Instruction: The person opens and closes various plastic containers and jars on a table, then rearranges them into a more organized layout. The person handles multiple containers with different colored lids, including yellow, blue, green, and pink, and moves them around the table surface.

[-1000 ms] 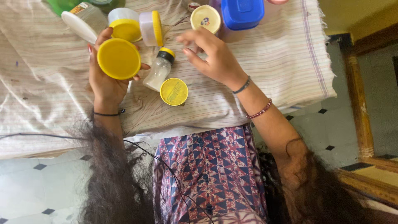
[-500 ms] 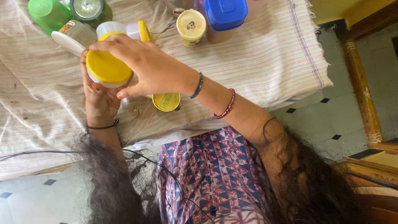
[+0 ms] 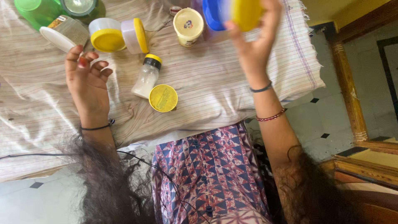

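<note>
The right hand [image 3: 253, 37] grasps one yellow lid [image 3: 246, 12] above the cloth's [image 3: 232, 83] far edge; the left hand [image 3: 88, 79] hovers released. One small bottle [image 3: 146, 78] and one yellow-lidded tin [image 3: 163, 98] lie mid-cloth. Bare cloth runs right to the fringed edge.

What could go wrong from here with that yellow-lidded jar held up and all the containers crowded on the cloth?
1. The right hand holds the yellow-lidded jar in the air above the blue-lidded container; a slip might drop it onto that cluster.
2. The small bottle lies on its side on the wrinkled striped cloth, beside the open left hand; a nudge may roll it.
</note>
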